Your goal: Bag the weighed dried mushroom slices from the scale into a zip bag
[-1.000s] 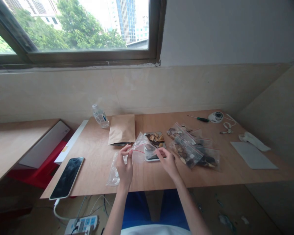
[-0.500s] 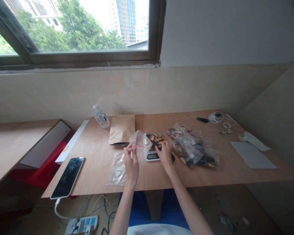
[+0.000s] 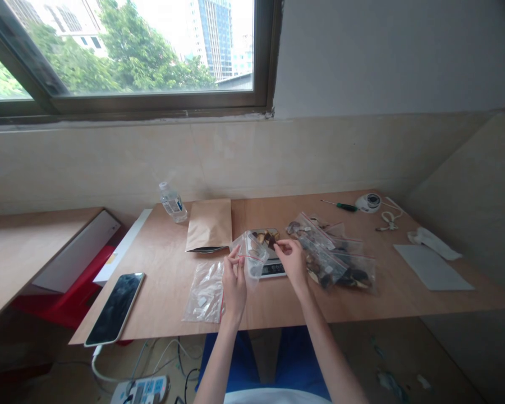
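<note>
We have passage along the tabletop (image 3: 164, 269) between the phone (image 3: 115, 308) and the flat clear bag (image 3: 202, 292), but right of the scale (image 3: 273, 270) the pile of filled bags (image 3: 333, 257) blocks our way

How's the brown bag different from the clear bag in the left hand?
The brown bag can't be seen through, but the clear bag can.
The clear bag has a red line across it; the brown bag shows none.
The brown bag lies on the table, while the left hand holds the clear bag up.
Both are bags.
</note>
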{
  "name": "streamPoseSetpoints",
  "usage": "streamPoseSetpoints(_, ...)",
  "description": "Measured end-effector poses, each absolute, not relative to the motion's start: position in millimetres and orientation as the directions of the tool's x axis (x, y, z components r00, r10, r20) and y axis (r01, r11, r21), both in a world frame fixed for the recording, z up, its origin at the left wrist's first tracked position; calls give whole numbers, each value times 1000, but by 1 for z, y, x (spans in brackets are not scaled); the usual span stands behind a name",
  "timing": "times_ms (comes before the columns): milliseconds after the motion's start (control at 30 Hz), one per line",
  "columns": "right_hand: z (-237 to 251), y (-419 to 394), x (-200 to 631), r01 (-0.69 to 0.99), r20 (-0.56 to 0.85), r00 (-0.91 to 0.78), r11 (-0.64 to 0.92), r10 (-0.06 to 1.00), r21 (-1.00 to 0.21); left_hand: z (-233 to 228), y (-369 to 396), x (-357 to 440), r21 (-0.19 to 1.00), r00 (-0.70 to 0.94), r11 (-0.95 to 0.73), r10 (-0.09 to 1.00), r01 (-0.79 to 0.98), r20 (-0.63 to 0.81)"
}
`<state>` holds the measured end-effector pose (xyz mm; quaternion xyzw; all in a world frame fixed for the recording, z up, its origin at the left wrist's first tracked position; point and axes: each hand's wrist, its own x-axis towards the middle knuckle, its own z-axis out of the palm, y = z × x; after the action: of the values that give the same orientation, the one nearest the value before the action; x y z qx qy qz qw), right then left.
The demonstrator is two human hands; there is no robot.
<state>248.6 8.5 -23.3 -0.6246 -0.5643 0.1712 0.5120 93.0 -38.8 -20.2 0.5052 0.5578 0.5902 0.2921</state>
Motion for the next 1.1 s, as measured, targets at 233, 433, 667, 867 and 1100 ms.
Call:
streamPoseSetpoints(233, 23, 0, 222, 596, 416, 23, 321, 909, -736, -21, -41, 97, 945, -293, -238, 908, 226, 299)
streamPoseSetpoints(433, 33, -7, 212, 441, 291, -242, 372, 926, -817, -22, -44, 93, 956, -349, -237, 893, 174, 285)
streamPoseSetpoints(667, -8, 20, 221, 367, 392, -42, 379, 919, -849, -26, -46, 81, 972, -526, -157, 820, 172, 226)
streamPoseSetpoints(867, -64, 38, 211, 770, 385, -204, 390, 900, -505, -28, -47, 79, 984, -590, -106, 790, 140, 169)
streamPoseSetpoints(1100, -83, 47, 210, 850, 416, -236, 394, 878, -350, -26, -49, 78, 985, -604, -91, 780, 147, 162)
